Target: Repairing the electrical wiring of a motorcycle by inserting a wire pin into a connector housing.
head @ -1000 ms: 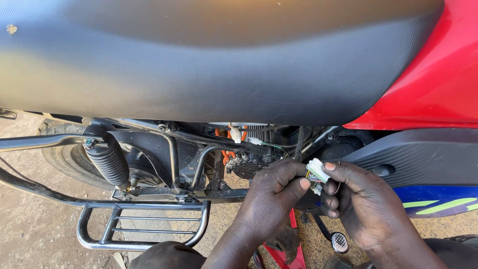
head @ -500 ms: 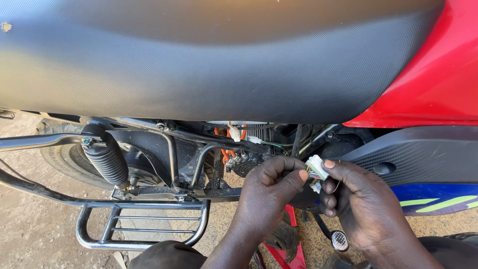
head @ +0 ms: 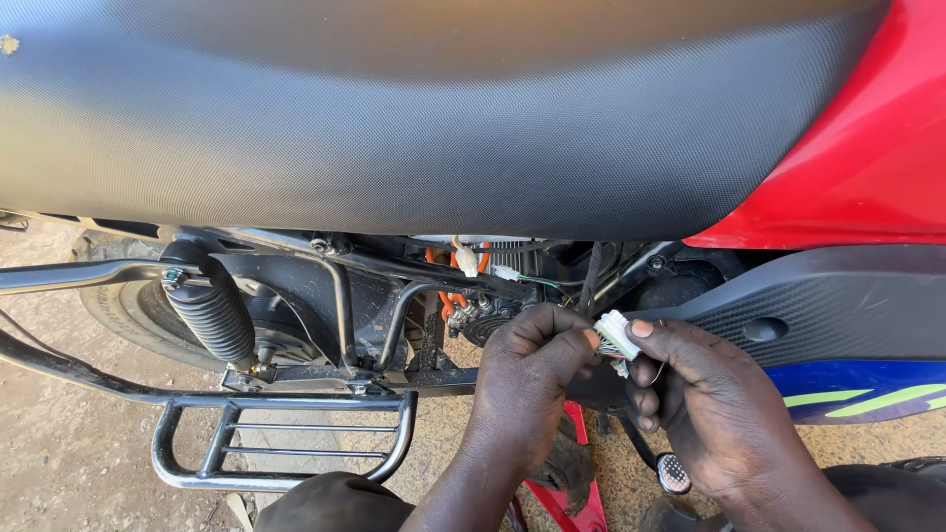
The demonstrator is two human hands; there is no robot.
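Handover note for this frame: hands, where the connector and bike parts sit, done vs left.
Left hand: fingertips pinch the white connector from the left.
Right hand: thumb and fingers hold the same connector from the right.
Connector: held in the air below the black seat, beside the grey side panel, wires trailing from it.
Done: the frame and orange wiring under the seat lie exposed.
Left: the connector is in hand; whether it is mated cannot be told.
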